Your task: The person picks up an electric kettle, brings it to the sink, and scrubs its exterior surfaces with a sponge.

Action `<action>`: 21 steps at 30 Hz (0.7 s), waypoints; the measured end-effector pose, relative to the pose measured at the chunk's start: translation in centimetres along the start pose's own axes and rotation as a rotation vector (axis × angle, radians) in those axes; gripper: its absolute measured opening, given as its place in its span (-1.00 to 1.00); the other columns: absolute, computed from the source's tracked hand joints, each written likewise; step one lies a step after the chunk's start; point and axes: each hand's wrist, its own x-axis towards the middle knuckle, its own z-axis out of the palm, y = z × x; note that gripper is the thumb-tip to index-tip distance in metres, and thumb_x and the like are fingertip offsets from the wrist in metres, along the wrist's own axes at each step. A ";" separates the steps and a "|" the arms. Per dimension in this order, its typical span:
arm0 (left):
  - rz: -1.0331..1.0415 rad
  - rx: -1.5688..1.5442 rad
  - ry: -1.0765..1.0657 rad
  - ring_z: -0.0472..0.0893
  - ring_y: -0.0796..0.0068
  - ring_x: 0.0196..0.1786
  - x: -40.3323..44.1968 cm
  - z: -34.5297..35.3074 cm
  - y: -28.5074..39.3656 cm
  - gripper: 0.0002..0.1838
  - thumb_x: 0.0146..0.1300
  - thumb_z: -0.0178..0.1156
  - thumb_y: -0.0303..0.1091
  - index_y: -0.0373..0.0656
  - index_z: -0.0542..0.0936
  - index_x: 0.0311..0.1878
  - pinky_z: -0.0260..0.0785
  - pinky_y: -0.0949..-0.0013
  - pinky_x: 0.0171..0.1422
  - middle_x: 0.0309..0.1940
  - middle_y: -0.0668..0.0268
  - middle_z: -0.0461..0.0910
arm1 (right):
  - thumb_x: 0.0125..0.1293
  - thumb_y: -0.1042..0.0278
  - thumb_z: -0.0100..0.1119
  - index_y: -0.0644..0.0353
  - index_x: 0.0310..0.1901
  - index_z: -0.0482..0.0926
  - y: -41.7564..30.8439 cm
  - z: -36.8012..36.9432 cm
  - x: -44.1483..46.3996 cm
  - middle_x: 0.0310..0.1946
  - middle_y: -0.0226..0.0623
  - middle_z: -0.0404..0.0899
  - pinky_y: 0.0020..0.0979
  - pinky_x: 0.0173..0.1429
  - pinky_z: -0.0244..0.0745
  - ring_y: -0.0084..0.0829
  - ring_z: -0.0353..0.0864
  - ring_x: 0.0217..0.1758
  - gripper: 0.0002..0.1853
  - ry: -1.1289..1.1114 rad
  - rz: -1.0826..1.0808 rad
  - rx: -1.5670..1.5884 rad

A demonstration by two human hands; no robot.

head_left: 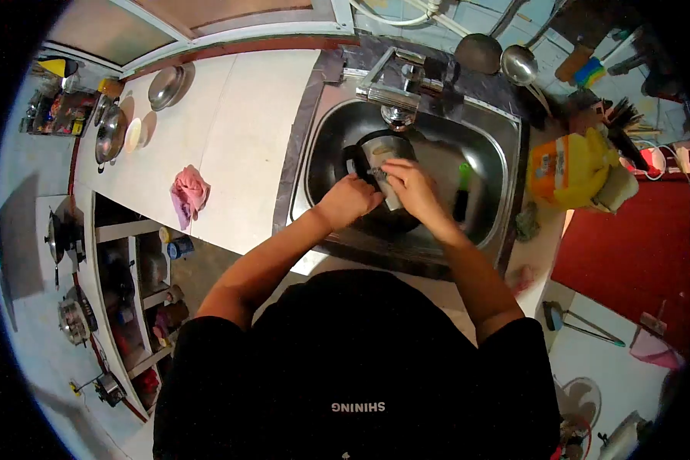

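Note:
In the head view, a metal vessel with a black handle and dark rim, which looks like an electric kettle (386,147), lies in the steel sink (487,138) below the tap (395,100). My left hand (350,201) is closed at its near left side, by the black handle. My right hand (412,186) presses bent fingers on the kettle's metal side. Under those fingertips shows a small grey, rough-looking scrubber (379,174), partly hidden. A brush with a green and black handle (462,188) rests in the sink to the right of my right hand.
A pink cloth (189,195) lies on the white counter (249,138) at left, with a lidded pan (110,134) and a bowl (136,135) farther off. Right of the sink are a yellow plastic container (575,170) and a green scouring pad (527,221). A ladle (520,65) hangs behind.

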 end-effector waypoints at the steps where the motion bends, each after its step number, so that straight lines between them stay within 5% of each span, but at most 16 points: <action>1: -0.012 -0.020 0.006 0.55 0.31 -0.36 0.0 -0.1 0.2 -0.91 0.03 0.06 -0.36 -0.11 0.45 -0.37 0.35 0.26 -0.21 -0.51 0.32 0.49 | 0.21 0.42 0.10 0.24 -0.10 0.60 1.0 0.3 0.6 -0.02 -0.14 0.55 -0.35 0.09 0.41 -0.18 0.54 0.01 -0.76 0.026 0.032 -0.002; 6: -0.030 0.016 -0.002 0.53 0.31 -0.38 -0.3 -0.3 0.5 -0.89 0.03 0.04 -0.37 -0.09 0.44 -0.34 0.34 0.26 -0.20 -0.53 0.33 0.45 | 0.20 0.38 0.09 0.24 -0.10 0.59 8.2 2.1 6.7 -0.06 -0.16 0.58 -0.28 0.08 0.43 -0.12 0.55 -0.01 -0.74 0.104 0.450 0.215; 9: -0.039 -0.017 -0.003 0.53 0.31 -0.38 -0.3 -0.4 -0.3 -0.89 0.03 0.04 -0.37 -0.10 0.44 -0.34 0.33 0.27 -0.20 -0.53 0.33 0.45 | 0.20 0.36 0.09 0.20 -0.08 0.59 5.0 1.3 6.4 -0.08 -0.14 0.58 -0.27 0.06 0.44 -0.09 0.56 -0.03 -0.73 -0.007 0.410 -0.076; 12: -0.005 0.021 -0.017 0.53 0.32 -0.37 0.0 -0.3 0.0 -0.90 0.03 0.04 -0.37 -0.10 0.44 -0.35 0.34 0.27 -0.20 -0.53 0.33 0.45 | 0.20 0.36 0.08 0.13 -0.07 0.60 4.0 2.7 3.7 -0.05 -0.14 0.57 -0.24 0.04 0.44 -0.10 0.55 -0.02 -0.73 0.039 -0.011 -0.081; 15: 0.005 0.052 -0.029 0.54 0.33 -0.36 0.5 -0.3 1.2 -0.92 0.05 0.04 -0.37 -0.10 0.45 -0.36 0.35 0.28 -0.19 -0.51 0.33 0.46 | 0.21 0.33 0.07 0.10 -0.09 0.62 4.8 0.2 5.6 -0.04 -0.18 0.57 -0.23 0.01 0.46 -0.11 0.56 -0.04 -0.75 -0.030 0.408 -0.253; 18: -0.005 0.065 -0.055 0.55 0.34 -0.35 1.0 -0.6 0.8 -0.93 0.07 0.04 -0.37 -0.09 0.46 -0.36 0.35 0.28 -0.19 -0.51 0.33 0.48 | 0.22 0.34 0.05 0.09 -0.12 0.63 4.7 2.8 6.8 -0.11 -0.16 0.59 -0.20 -0.03 0.48 -0.09 0.57 -0.09 -0.76 -0.042 0.393 -0.154; 19: -0.015 0.058 -0.073 0.55 0.34 -0.35 0.8 -0.4 0.9 -0.94 0.08 0.04 -0.37 -0.08 0.47 -0.36 0.36 0.28 -0.19 -0.50 0.33 0.49 | 0.21 0.33 0.03 0.07 -0.15 0.64 4.2 3.1 6.3 -0.19 -0.14 0.61 -0.17 -0.08 0.49 -0.06 0.58 -0.16 -0.77 -0.131 -0.010 -0.241; 21: -0.001 0.073 -0.027 0.55 0.33 -0.34 0.5 0.0 1.0 -0.93 0.09 0.04 -0.36 -0.08 0.47 -0.36 0.36 0.27 -0.19 -0.49 0.32 0.50 | 0.21 0.32 0.01 0.05 -0.16 0.64 4.6 3.3 6.7 -0.21 -0.13 0.61 -0.15 -0.10 0.49 -0.06 0.59 -0.18 -0.76 -0.071 0.183 -0.215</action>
